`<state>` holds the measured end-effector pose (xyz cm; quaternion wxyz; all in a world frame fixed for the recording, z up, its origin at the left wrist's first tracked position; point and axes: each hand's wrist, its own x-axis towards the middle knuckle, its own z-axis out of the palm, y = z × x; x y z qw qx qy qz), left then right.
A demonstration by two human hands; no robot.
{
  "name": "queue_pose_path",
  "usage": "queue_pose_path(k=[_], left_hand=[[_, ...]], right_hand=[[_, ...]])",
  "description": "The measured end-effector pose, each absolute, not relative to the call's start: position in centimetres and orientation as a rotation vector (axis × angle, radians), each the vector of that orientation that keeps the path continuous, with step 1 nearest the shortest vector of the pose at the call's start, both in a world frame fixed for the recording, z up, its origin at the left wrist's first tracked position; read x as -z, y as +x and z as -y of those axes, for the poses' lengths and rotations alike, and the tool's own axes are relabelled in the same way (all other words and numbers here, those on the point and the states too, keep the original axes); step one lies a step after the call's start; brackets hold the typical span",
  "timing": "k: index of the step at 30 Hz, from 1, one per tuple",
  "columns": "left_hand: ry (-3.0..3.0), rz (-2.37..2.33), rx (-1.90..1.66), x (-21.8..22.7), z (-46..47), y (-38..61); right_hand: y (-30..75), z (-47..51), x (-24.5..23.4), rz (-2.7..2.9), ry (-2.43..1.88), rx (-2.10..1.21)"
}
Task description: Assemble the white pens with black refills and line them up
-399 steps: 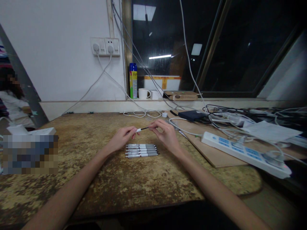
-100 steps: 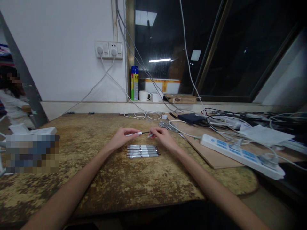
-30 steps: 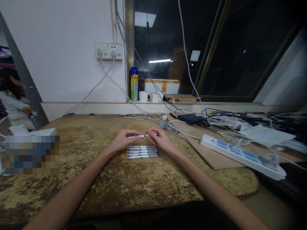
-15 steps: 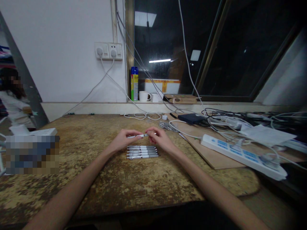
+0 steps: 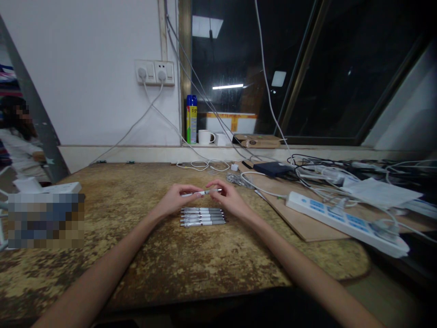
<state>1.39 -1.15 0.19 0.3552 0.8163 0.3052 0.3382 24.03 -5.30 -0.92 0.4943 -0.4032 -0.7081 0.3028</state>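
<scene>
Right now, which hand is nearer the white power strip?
Right. The right hand is beside the row of pens, closer to the power strip; the left hand is farther away.

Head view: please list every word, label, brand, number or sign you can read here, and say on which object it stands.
None can be read.
Spray can: yellow label with print, too blurred.
Power strip: blue markings, too small.
Flat box: round mark, unreadable.
Pen held between left hand and right hand: no legible print.
Pens in a row: print too small.
</scene>
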Motion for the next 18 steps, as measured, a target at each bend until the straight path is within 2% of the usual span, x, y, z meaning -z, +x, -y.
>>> queue_pose_path(k=[7,13,18], left_hand=[[2.137,-0.763,-0.858,-0.32,1.24,1.43],[2.136,-0.767,-0.865,-0.4,1.34,1.53],[2.158,-0.79,-0.855,-0.12,1.14,1.55]], right_hand=[[23.8,5.45,1.01,1.709,-0.958,-0.913],[23.89,5.27,0.87,1.708,-0.922,-0.808],[23.86,5.42,1.01,1.724,-0.962,-0.896]])
